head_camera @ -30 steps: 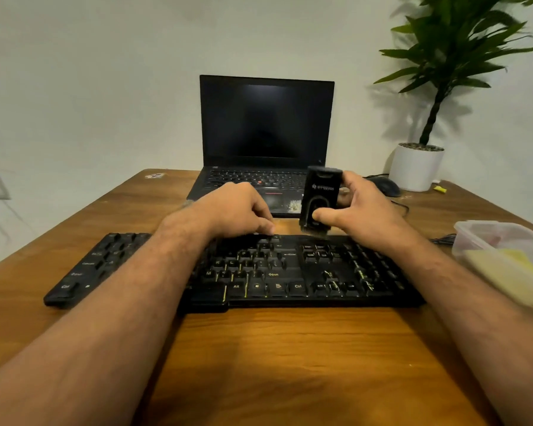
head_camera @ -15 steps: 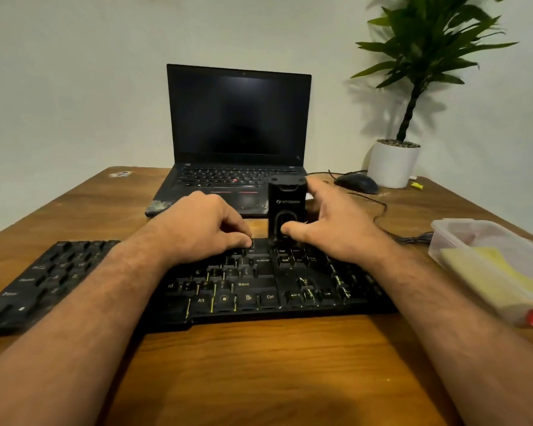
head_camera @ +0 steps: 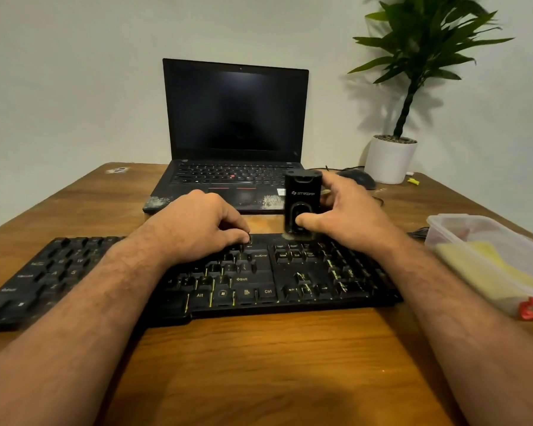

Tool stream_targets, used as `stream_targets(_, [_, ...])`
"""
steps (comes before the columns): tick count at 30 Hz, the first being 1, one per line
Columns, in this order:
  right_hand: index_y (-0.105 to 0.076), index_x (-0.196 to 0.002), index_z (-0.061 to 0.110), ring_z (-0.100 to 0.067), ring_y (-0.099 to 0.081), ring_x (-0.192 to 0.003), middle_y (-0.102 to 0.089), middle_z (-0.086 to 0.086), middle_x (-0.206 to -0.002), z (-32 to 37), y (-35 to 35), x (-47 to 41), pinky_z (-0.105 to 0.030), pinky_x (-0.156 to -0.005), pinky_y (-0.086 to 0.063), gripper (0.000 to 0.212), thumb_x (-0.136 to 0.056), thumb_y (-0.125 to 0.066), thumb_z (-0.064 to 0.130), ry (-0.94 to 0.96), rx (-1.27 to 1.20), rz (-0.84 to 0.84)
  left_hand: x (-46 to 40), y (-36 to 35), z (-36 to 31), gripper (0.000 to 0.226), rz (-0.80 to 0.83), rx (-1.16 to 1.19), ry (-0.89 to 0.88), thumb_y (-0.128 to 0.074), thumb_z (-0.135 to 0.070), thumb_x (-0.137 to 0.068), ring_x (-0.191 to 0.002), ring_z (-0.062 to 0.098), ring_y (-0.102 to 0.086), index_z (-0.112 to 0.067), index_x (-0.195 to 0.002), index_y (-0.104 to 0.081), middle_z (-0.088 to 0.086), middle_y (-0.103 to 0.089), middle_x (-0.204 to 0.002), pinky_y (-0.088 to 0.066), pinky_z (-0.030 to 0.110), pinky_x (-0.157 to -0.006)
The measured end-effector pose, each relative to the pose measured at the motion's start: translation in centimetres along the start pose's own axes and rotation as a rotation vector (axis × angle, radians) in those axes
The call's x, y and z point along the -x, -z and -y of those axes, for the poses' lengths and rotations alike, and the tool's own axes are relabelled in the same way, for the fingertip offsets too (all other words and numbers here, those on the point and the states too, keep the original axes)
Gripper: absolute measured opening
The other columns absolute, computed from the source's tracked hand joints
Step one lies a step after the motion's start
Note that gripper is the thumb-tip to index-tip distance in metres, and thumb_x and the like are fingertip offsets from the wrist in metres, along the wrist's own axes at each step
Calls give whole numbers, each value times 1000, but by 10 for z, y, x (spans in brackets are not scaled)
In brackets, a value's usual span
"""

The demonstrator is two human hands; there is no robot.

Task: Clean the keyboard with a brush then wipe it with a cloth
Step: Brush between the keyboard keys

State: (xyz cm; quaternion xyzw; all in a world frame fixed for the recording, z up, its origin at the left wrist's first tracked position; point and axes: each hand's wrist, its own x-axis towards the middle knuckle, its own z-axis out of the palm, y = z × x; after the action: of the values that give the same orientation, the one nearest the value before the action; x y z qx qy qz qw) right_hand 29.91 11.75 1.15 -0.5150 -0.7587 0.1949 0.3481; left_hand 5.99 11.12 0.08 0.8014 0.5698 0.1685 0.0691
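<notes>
On the left, my left hand rests on the black keyboard, fingers curled down onto the keys near the top row, holding nothing, just pressing to keep the board from sliding on the table. I think that is a good job for this hand: press flat and steady while the other one works. In the middle, behind the keyboard, sits an open laptop with a dark screen. Just to the right of my left hand is the brush, a small black block standing upright, its bottom end touching the top edge of the keyboard above the small keys. My right hand has a tight grip on it, thumb on the front and fingers round the back. I can see a bit of pale dust under it. To brush well, I think I should keep it upright, push lightly so the bristles get into the gaps, and sweep the dirt one way, off the board, row by row. If I push too hard, a key could pop. On the far right, a clear box holds a yellow cloth, near the keyboard's end, ready for wiping later.
</notes>
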Motion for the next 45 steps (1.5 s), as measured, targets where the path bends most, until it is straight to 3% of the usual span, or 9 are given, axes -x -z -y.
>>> stream_targets(7, [-57,-122,35,2,-65,-97,-67,18,-105,-2,-7,4,-24,-81,-54,51,-80,-80,18,-42,-133,17,0,1,-2,15,21,-7,23,-69,-47,-87,-92,-3,-64,-47,-101,-75,-21,-73,-103,-52,28,-95])
stream_targets(15, [-62,-119,30,6,-63,-88,-68,18,-99,-1,-4,1,-6,-67,-48,45,-80,-81,21,-19,-87,-65,-3,0,1,19,-2,-63,74,-63,-48,-92,-100,5,-63,-48,-108,-71,-19,-71,-111,-51,33,-96])
stream_targets(20, [-63,-122,34,-2,-66,-106,-73,12,-112,5,-11,3,-35,-96,-52,49,-79,-82,22,-40,-81,125,-7,-2,3,19,-3,-68,87,-64,-48,-91,-98,6,-64,-49,-108,-71,-18,-72,-108,-52,34,-95])
stream_targets(23, [-63,-124,32,-4,-62,-107,-70,12,-115,8,-17,-2,-33,-95,-52,49,-79,-81,26,-4,24,-24,-7,-2,4,18,-2,-58,92,-64,-48,-91,-99,6,-65,-49,-108,-71,-17,-72,-108,-53,37,-96])
stream_targets(26, [-65,-112,39,0,-66,-100,-72,15,-106,7,-11,2,-30,-89,-55,43,-77,-83,20,15,-86,96,-8,-3,4,18,-8,-49,86,-65,-46,-91,-98,7,-65,-48,-107,-72,-17,-73,-106,-54,36,-95])
stream_targets(31, [-64,-113,37,8,-64,-87,-69,21,-95,2,-3,2,-5,-65,-42,41,-79,-81,20,13,-32,4,-7,-2,3,18,-9,-55,88,-65,-47,-91,-97,7,-65,-48,-107,-72,-16,-73,-107,-54,37,-95])
stream_targets(35, [-65,-109,39,1,-69,-94,-75,15,-100,5,-4,8,-22,-81,-53,43,-78,-82,16,-1,-131,158,-5,-2,4,19,-3,-42,91,-63,-45,-92,-101,7,-64,-47,-109,-71,-17,-72,-112,-52,37,-97])
stream_targets(39, [-63,-100,38,5,-67,-89,-72,17,-94,10,-7,4,-9,-71,-50,36,-79,-81,17,53,-64,14,-4,-3,3,19,-6,-38,91,-62,-45,-93,-100,6,-63,-47,-109,-71,-17,-71,-112,-52,34,-96])
stream_targets(45, [-59,-101,44,6,-63,-94,-69,20,-95,12,-11,7,-18,-80,-48,40,-79,-81,20,44,-94,91,-5,-4,6,18,-30,-53,87,-63,-48,-91,-101,7,-64,-49,-107,-71,-17,-72,-111,-53,38,-95])
